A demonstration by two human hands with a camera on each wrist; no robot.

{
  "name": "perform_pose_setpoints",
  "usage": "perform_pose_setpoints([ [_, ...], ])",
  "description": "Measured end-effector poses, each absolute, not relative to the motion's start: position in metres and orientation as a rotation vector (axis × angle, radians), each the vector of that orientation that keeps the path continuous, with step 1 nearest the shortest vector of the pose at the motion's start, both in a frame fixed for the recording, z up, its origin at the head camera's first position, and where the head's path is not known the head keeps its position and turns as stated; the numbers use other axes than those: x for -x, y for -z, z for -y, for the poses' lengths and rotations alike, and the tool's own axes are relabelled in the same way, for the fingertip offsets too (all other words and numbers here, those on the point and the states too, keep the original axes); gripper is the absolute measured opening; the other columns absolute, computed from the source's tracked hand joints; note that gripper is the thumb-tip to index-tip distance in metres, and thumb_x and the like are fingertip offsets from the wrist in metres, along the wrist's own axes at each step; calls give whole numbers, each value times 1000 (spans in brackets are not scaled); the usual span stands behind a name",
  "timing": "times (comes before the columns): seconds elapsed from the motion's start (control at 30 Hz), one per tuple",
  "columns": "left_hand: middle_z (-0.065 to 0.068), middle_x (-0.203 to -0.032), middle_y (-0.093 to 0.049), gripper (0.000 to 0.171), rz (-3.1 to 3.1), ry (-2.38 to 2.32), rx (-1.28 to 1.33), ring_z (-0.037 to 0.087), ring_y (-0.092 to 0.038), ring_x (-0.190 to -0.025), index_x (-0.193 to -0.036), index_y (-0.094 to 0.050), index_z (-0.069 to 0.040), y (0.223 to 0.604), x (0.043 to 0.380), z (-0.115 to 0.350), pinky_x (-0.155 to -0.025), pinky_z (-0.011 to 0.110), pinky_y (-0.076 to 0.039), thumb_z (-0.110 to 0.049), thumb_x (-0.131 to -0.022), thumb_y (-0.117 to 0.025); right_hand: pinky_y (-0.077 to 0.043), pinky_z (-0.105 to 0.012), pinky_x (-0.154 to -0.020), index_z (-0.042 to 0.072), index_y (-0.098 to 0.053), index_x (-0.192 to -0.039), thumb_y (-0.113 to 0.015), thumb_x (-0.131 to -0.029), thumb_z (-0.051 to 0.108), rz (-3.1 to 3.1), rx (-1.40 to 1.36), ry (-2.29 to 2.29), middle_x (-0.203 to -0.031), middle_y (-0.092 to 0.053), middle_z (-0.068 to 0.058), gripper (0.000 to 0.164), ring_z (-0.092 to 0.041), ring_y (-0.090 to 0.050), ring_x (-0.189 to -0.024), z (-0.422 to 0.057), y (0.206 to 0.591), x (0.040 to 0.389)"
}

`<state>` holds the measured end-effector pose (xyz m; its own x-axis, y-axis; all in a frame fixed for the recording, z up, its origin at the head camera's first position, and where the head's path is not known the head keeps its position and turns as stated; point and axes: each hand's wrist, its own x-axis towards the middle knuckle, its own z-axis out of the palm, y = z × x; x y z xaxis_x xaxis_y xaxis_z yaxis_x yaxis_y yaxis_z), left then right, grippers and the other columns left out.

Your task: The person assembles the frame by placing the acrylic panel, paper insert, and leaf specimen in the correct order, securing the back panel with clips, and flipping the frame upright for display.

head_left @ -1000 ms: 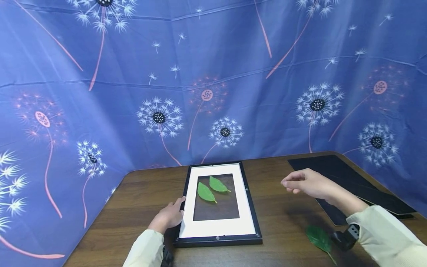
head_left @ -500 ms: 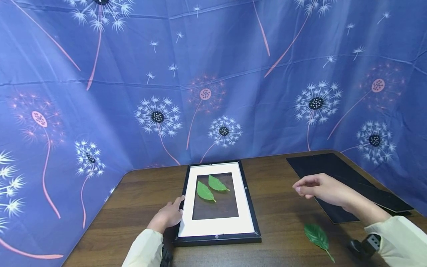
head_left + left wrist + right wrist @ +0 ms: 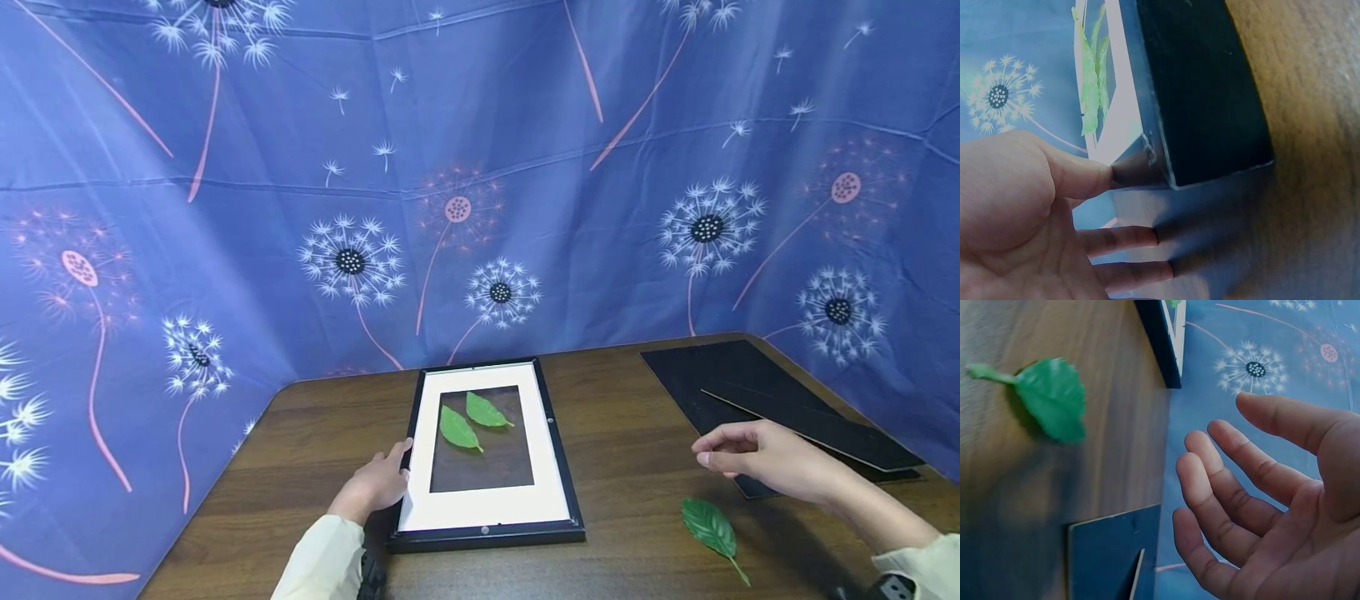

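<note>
A black picture frame [image 3: 487, 537] with a white mat [image 3: 480, 509] lies on the table, and two green leaves [image 3: 459, 428] show in its window. My left hand [image 3: 372, 485] rests at the frame's left side. In the left wrist view, the thumb touches the frame's edge near a corner and the other fingers extend straight beside it. My right hand [image 3: 783, 460] is raised over the right part of the table, fingers loosely bent, holding nothing. Below it lies a single darker green leaf [image 3: 708, 527] with its stem.
Black boards [image 3: 705, 379] overlap at the table's back right, one [image 3: 813, 423] resting tilted on another. A blue curtain [image 3: 585, 275] with dandelion prints hangs behind the wooden table [image 3: 315, 425].
My right hand has moved right and a little toward me, away from the frame, uncovering more of the loose leaf. The left hand stays at the frame; the view shifts slightly.
</note>
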<state>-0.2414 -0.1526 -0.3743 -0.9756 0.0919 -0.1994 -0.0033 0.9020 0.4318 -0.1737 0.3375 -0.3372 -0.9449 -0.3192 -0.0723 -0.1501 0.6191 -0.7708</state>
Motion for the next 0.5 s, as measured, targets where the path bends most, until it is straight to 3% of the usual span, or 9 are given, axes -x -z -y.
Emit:
perform_pose_setpoints([
  [0.27, 42, -148, -36, 52, -2848, -666, -54, 65, -35, -133, -154, -39, -5, 374, 240, 154, -105, 75, -31, -10, -103, -48, -54, -28, -68, -13, -62, -122, -56, -104, 13, -2627, 474, 1235, -105, -69, -12, 32, -7, -63, -83, -353, 358, 165],
  [0.5, 42, -148, -35, 52, -2850, -668, -55, 65, -36, -132, -154, -39, -4, 374, 240, 153, -104, 75, -32, -10, -103, -48, -52, -24, -69, -20, -57, -121, -58, -102, 12, -2551, 480, 1268, -90, -66, 3, 37, -4, -61, -82, -366, 376, 160],
])
